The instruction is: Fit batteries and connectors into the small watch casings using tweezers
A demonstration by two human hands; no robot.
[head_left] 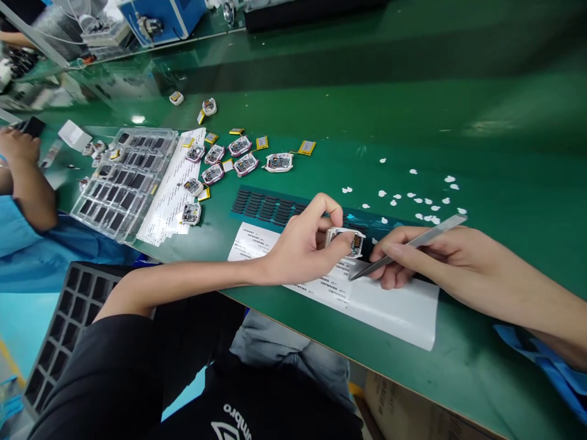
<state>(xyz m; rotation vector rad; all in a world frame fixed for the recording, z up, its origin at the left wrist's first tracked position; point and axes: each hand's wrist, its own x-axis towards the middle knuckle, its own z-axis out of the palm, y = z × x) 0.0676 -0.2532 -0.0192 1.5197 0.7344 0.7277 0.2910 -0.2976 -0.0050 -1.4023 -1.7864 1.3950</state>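
My left hand [309, 241] is closed around a small white watch-like housing [356, 244] with its circuit board showing. In my right hand [422, 256] are metal tweezers [431, 234], held like a pen, their tip down at a white sticker sheet [389, 311]. Printed labels cover the left part of that sheet, while its right part is bare backing. Behind my left hand lies a teal sheet with rows of black adhesive strips [270, 208]. My fingers hide part of the housing.
Several opened housings [245, 164] with yellow batteries [307, 147] lie at the back left, beside printed sheets [169, 189] and a clear tray [126, 180]. White paper scraps [428, 201] are scattered behind my right hand. A co-worker's arm [27, 171] is at the far left.
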